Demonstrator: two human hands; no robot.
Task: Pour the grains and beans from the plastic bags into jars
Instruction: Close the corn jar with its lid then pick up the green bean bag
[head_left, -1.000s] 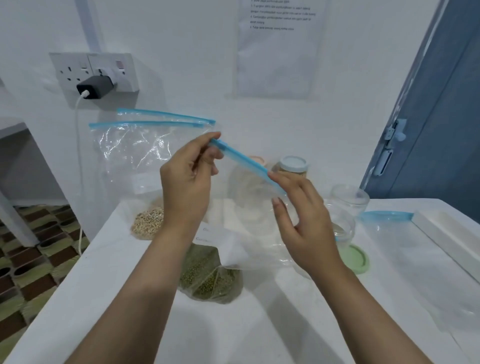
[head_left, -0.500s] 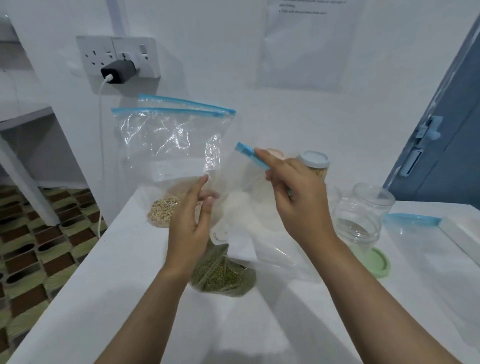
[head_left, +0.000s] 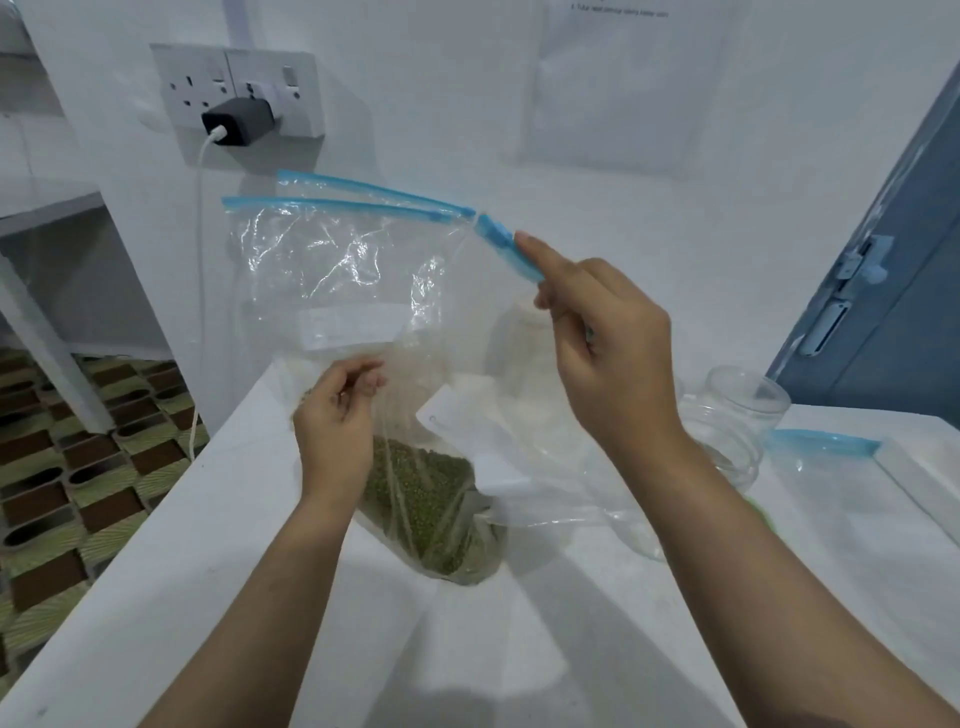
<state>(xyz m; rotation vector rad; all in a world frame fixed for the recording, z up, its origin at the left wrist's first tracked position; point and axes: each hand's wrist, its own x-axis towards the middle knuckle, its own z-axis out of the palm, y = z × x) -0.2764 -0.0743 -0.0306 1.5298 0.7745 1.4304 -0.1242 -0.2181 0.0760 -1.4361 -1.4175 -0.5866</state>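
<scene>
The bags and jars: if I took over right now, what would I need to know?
Right hand pinches the blue zip strip of a clear bag and holds it up.
Left hand holds the plastic lower down; its fingers are curled on it.
Green beans sit in a bag on the counter, under the hands.
Another bag stands against the wall.
Two open, empty-looking jars wait at the right, beside a flat bag.
Done: nothing visibly poured into these jars.
Left: open the bags and pour them into the jars.
</scene>
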